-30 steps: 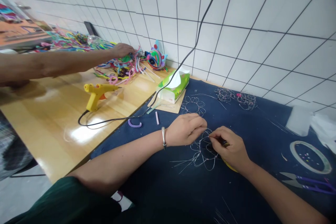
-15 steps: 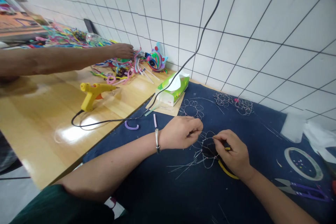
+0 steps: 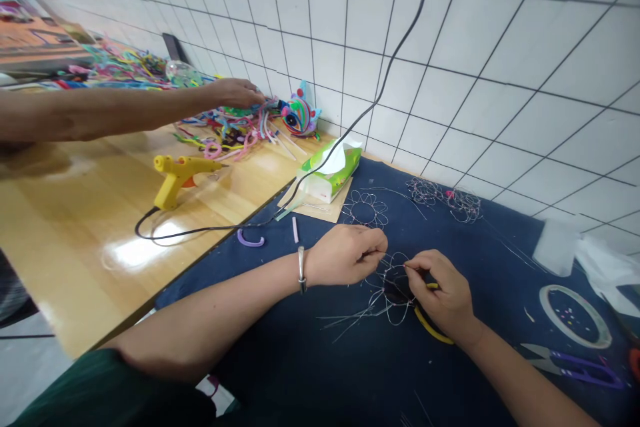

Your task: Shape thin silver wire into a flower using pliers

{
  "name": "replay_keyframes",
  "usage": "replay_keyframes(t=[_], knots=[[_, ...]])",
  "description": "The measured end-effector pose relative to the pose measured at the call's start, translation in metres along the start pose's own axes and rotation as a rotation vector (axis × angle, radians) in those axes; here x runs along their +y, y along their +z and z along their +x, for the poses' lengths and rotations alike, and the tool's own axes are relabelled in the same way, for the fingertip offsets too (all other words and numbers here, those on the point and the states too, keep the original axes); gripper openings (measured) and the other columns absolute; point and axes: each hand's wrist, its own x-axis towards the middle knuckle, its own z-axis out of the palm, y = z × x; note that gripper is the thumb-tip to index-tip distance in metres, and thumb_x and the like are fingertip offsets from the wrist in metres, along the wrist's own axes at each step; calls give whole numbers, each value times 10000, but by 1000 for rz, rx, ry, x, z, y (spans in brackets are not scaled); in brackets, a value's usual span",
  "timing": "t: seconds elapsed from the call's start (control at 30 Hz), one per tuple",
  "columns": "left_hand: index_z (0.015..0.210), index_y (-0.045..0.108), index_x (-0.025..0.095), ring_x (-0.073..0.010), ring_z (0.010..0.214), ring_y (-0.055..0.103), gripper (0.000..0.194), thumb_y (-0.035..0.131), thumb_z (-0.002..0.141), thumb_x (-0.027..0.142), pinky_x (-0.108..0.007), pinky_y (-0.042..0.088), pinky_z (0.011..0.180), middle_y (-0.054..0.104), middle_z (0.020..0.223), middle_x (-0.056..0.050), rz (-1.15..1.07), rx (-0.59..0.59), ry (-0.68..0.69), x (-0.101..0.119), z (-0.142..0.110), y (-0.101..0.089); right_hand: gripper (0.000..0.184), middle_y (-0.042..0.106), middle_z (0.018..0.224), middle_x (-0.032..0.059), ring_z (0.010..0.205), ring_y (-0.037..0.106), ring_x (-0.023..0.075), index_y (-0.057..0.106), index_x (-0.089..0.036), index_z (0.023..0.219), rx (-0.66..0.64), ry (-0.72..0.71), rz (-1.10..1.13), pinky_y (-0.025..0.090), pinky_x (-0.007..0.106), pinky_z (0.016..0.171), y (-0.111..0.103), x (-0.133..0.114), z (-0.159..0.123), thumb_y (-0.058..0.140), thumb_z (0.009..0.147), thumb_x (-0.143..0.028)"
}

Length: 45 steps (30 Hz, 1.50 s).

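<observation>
A flower-shaped ring of thin wire loops [image 3: 395, 312] lies on the dark blue cloth between my hands, its loose wire ends [image 3: 345, 319] trailing left. My left hand [image 3: 347, 255], with a silver bracelet at the wrist, is closed in a pinch at the ring's upper left, on thin wire. From the right, my right hand [image 3: 443, 293] pinches a wire at the ring's upper edge with thumb and forefinger. Curved yellow handles [image 3: 433, 327] show beneath that hand; whether its other fingers grip them is hidden. Behind my left hand lies another finished-looking wire flower [image 3: 365, 209].
A green tissue pack [image 3: 330, 170] stands near the tiled wall. Left are a yellow glue gun [image 3: 177, 177] with its black cord, and another person's arm [image 3: 150, 110] reaching toward colourful pipe cleaners. Right lie purple-handled snips [image 3: 583, 367], a white ring [image 3: 575, 315] and tangled wire flowers [image 3: 463, 205].
Both my hands stay almost in place, with the right shifting very slightly left. The other person's hand has moved a little to the right and up.
</observation>
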Motion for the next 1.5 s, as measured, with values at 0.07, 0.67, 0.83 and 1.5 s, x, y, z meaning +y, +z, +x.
replay_keyframes(t=[0.07,0.67,0.83,1.5], knots=[[815,456,166,-95,623,539,65,405,804,128,-218,405,591,604,707,13,-119,-2,-97,3,0,0,115,544,772,14,704,520,119,569,-196,829,0,6,-3,437,265,640,0,0,0,530,765,-108],[846,383,167,-65,551,539,168,364,895,326,-203,475,533,567,746,-5,-769,147,-420,10,-1,38,287,497,747,-3,635,481,101,538,-219,1069,44,61,-148,430,256,635,6,0,-8,504,789,-164],[852,374,164,-71,543,553,180,373,893,339,-224,493,541,567,745,-10,-858,107,-424,10,-1,38,359,504,891,44,759,507,140,529,-219,1108,29,51,-195,455,290,691,6,-3,-8,555,750,-220],[852,380,157,-58,511,516,203,363,901,353,-196,455,509,528,689,13,-874,201,-386,20,-2,53,134,480,837,31,802,480,152,564,-206,831,0,33,19,424,318,729,8,-5,-6,524,740,-117]])
